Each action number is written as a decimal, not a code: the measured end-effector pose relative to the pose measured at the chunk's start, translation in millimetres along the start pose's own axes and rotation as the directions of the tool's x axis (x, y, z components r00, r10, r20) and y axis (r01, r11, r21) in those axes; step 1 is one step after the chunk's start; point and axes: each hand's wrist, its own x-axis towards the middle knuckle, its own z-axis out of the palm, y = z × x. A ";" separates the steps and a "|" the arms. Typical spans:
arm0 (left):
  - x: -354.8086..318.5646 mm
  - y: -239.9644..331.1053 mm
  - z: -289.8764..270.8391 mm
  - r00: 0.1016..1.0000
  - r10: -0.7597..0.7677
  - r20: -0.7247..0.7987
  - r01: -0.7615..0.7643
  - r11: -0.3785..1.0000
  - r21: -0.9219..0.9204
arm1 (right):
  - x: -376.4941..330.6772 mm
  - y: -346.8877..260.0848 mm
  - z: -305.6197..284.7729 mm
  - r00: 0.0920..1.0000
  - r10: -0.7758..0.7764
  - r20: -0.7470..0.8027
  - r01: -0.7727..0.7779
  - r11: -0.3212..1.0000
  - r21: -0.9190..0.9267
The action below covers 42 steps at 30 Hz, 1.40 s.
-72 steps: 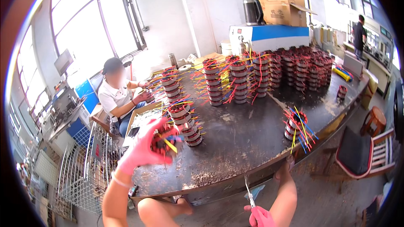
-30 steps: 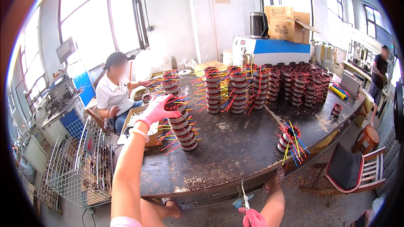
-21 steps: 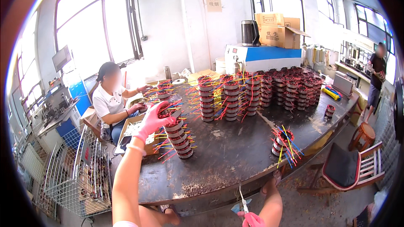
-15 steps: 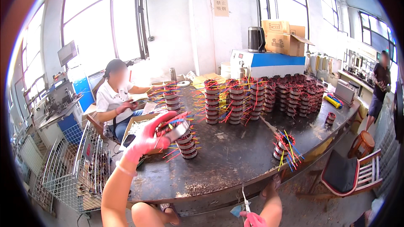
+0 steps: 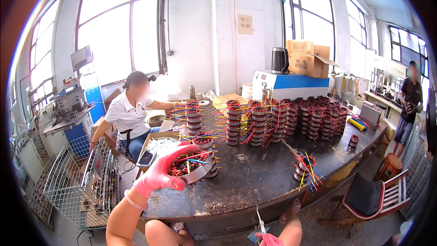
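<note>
My left hand (image 5: 159,175), in a pink glove, grips a motor stator (image 5: 199,173) by its rim above the table's near left. Its grey steel ring faces right, and red windings with red, blue and yellow wires show inside. Just behind it stands a stack of similar stators (image 5: 212,169), partly hidden by the held one. Low at the front edge, my right hand (image 5: 271,240), also pink-gloved, is closed around a slim pale tool (image 5: 261,222) with a thin pointed tip; its exact kind is unclear. A short stator stack (image 5: 301,171) with splayed wires stands near the table's front right.
More stator stacks (image 5: 257,127) fill the back of the dark table (image 5: 246,191). A single stator (image 5: 353,140) sits at the right. At the left, a co-worker (image 5: 132,114) sits beside an open carton (image 5: 159,145) and wire cage (image 5: 73,191). A chair (image 5: 368,196) stands right.
My left hand has lowered slightly and turned the stator, so its windings show more. The view has tipped upward. The co-worker's one arm has swung down toward the wire cage.
</note>
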 end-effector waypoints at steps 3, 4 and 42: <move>-1.4 2.1 -1.1 1.000 0.018 0.013 -0.019 0.997 0.077 | -3.4 -2.5 1.1 1.000 -0.004 -0.006 0.004 1.000 -0.009; -2.3 2.9 -1.8 1.000 0.020 0.015 -0.021 0.994 0.107 | -3.7 -1.9 1.0 1.000 -0.008 0.000 0.008 1.000 0.000; 13.9 -10.2 15.3 0.972 0.213 -0.093 -0.087 0.706 0.703 | 14.7 -5.8 0.3 0.992 0.112 -0.061 -0.116 0.991 -0.071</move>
